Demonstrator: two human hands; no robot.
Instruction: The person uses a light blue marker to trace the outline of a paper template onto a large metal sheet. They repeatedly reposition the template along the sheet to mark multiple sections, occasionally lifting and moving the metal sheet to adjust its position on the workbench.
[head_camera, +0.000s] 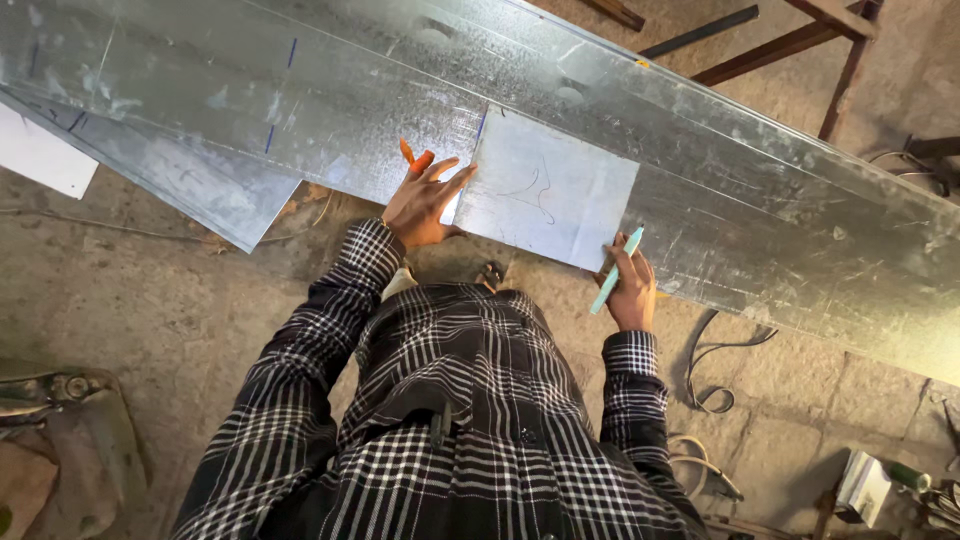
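Sheet metal, a small rectangular template piece (545, 190), lies flat on top of the long galvanized sheet (300, 100) that runs across in front of me from upper left to lower right. A faint curved scribble is drawn on the small piece. My left hand (420, 205) presses down at its left edge, fingers spread and flat, so that grip is open, palm on the metal rather than wrapped around anything. Two fingertips on that hand are covered in orange (415, 158). My right hand (630, 285) sits at the lower right corner of the small piece, its grip closed around a pale turquoise marker (610, 272), which slants from upper right to lower left with its upper end just above the corner of the piece. Short blue marks (292, 52) show on the long sheet further left.

Below the sheets is a dusty concrete floor (180, 310). A dark strap or cable (715, 370) loops on the floor near my right sleeve. Rust-coloured metal bars (790, 45) stand beyond the sheet at upper right. My sleeves and shirt are black and white plaid.
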